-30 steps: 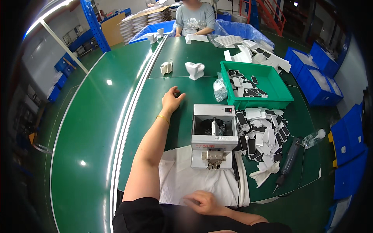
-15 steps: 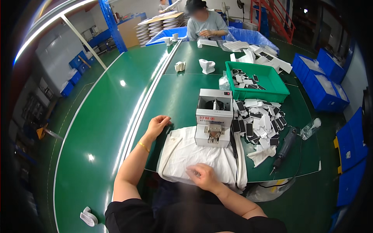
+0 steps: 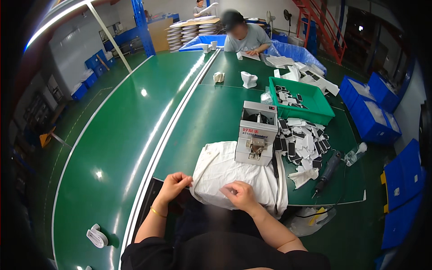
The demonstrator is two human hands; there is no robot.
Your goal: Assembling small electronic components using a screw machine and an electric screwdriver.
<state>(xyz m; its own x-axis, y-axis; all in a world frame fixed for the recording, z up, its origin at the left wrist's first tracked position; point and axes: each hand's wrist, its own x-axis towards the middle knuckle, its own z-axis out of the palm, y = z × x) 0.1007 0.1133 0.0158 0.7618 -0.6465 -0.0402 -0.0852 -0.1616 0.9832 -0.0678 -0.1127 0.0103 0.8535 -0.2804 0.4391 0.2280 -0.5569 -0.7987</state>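
Note:
My left hand (image 3: 176, 185) is at the table's front edge, beside the left end of a white cloth (image 3: 218, 168). Its thumb and fingertips are pinched together; anything between them is too small to make out. Over the front of the cloth is my right hand (image 3: 242, 196), fingers curled in toward the thumb, with whatever they may hold hidden. Behind the cloth, partly on it, stands a grey box-shaped benchtop machine (image 3: 254, 137) with a metal fitting on its front and a dark round opening on top. Neither hand touches the machine.
Right of the machine lies a heap of white and black flat pieces (image 3: 303, 146), with a green crate (image 3: 310, 114) behind it. A corded screwdriver (image 3: 328, 173) rests at the right. White moulded parts (image 3: 249, 79) stand farther back. A co-worker (image 3: 243, 36) is at the far end.
My left hand has come back toward me, from beside the machine to the table's front edge. My right hand stays over the cloth. The view has shifted slightly.

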